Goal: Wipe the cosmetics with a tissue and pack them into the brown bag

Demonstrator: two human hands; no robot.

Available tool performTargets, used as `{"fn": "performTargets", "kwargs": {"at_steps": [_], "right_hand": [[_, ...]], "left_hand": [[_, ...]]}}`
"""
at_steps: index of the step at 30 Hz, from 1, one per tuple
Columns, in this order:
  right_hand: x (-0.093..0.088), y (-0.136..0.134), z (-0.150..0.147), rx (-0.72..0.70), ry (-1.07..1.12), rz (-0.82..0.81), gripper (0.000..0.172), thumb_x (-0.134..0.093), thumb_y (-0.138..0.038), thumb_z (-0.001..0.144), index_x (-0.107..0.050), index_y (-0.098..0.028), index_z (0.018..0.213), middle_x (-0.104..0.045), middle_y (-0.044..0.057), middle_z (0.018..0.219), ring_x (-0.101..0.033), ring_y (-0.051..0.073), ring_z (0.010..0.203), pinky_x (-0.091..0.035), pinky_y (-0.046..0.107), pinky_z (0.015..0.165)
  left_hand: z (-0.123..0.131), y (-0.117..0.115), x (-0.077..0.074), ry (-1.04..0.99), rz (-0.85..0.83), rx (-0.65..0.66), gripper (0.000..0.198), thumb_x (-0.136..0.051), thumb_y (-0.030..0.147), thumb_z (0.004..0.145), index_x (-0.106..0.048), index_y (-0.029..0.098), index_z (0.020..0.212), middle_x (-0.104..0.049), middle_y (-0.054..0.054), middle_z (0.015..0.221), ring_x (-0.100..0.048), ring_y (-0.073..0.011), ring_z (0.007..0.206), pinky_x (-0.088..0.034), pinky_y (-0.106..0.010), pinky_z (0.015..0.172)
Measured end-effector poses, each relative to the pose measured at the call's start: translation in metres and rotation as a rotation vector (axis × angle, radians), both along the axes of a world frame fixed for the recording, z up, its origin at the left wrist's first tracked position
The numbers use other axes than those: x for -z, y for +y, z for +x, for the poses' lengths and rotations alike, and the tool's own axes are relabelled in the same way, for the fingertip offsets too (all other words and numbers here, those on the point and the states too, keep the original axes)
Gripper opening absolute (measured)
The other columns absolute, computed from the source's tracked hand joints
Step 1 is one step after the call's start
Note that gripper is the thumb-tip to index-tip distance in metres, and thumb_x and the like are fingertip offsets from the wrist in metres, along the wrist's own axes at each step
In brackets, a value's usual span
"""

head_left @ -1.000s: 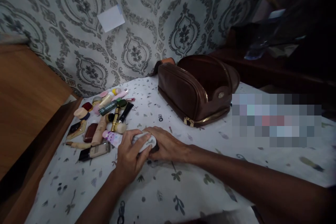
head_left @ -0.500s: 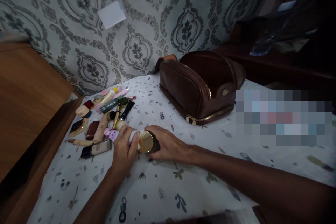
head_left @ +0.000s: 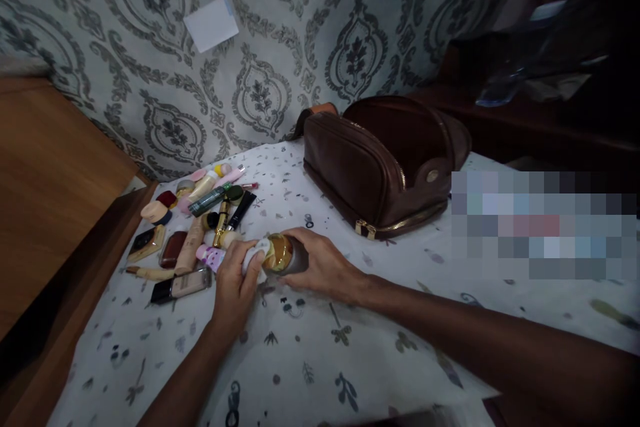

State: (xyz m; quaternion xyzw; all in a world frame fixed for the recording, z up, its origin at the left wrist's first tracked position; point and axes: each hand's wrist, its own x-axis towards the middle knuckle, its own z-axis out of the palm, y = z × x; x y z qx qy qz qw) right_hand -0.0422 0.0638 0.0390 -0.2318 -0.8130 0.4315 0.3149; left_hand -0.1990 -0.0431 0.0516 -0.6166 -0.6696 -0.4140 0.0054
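Observation:
In the head view my right hand [head_left: 323, 260] is curled around a round jar [head_left: 299, 257] with grey sides and a shiny gold lid [head_left: 280, 252]. The lid faces my left hand [head_left: 239, 283], whose fingers and thumb are closed on a crumpled white tissue [head_left: 256, 260]. That tissue touches the lid's edge. Just left of my left hand lies a purple-and-white patterned tube [head_left: 210, 256], partly hidden by the fingers. Other cosmetics lie beyond it, among them a beige tube [head_left: 191, 247] and a foundation bottle with a black cap [head_left: 187, 285].
A brown leather toiletry bag [head_left: 345, 167] stands unzipped at the back right. A patterned white cloth [head_left: 300, 360] covers the table. A wooden panel [head_left: 60, 200] rises on the left, and a white card [head_left: 212, 24] shows against the patterned wall. A blurred patch [head_left: 540, 225] lies right.
The jar's lid has tilted and shifted slightly up and left in my right hand, and more of its grey side shows. The tissue has moved slightly against the lid.

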Motion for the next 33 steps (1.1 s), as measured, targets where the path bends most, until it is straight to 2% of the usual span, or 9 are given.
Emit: {"fn": "performTargets", "kwargs": {"at_steps": [6, 13, 20, 28, 33], "right_hand": [[0.002, 0.001, 0.002, -0.04, -0.011, 0.101, 0.057, -0.083, -0.024, 0.062, -0.06, -0.021, 0.114, -0.063, 0.006, 0.106, -0.06, 0.025, 0.101, -0.048, 0.04, 0.089], [-0.001, 0.0, 0.006, -0.087, -0.045, 0.115, 0.057, -0.079, -0.028, 0.07, -0.056, -0.021, 0.121, -0.059, 0.006, 0.108, -0.06, 0.023, 0.098, -0.048, 0.037, 0.086], [0.006, -0.002, 0.005, -0.109, -0.015, 0.118, 0.059, -0.077, -0.026, 0.07, -0.053, -0.023, 0.124, -0.054, 0.005, 0.11, -0.058, 0.022, 0.098, -0.049, 0.035, 0.085], [0.007, 0.005, 0.0, -0.059, 0.037, 0.026, 0.057, -0.078, -0.019, 0.066, -0.057, -0.022, 0.119, -0.059, 0.005, 0.108, -0.06, 0.023, 0.1, -0.048, 0.038, 0.089], [0.004, 0.009, -0.001, -0.043, 0.061, -0.071, 0.056, -0.079, -0.018, 0.063, -0.059, -0.022, 0.115, -0.063, 0.006, 0.11, -0.061, 0.025, 0.103, -0.047, 0.04, 0.092]], "left_hand": [[0.0, -0.002, 0.002, 0.073, 0.065, 0.035, 0.022, -0.049, 0.024, 0.097, -0.06, 0.021, 0.115, -0.063, -0.004, 0.101, -0.06, -0.0184, 0.096, -0.047, -0.031, 0.085], [0.001, -0.004, -0.001, 0.109, 0.128, 0.063, 0.013, -0.052, 0.023, 0.095, -0.059, 0.022, 0.106, -0.062, -0.003, 0.095, -0.06, -0.018, 0.091, -0.05, -0.031, 0.082], [0.007, -0.009, -0.004, 0.199, 0.204, 0.15, 0.017, -0.055, 0.018, 0.094, -0.063, 0.023, 0.109, -0.06, -0.004, 0.101, -0.06, -0.0171, 0.094, -0.051, -0.03, 0.081], [0.002, -0.011, -0.01, 0.27, 0.186, 0.294, 0.023, -0.056, 0.011, 0.091, -0.064, 0.021, 0.11, -0.057, -0.006, 0.104, -0.059, -0.0162, 0.093, -0.051, -0.028, 0.077], [-0.004, -0.009, -0.008, 0.243, 0.167, 0.275, 0.019, -0.054, 0.011, 0.092, -0.062, 0.02, 0.107, -0.057, -0.006, 0.104, -0.059, -0.0169, 0.096, -0.05, -0.03, 0.082]]}}
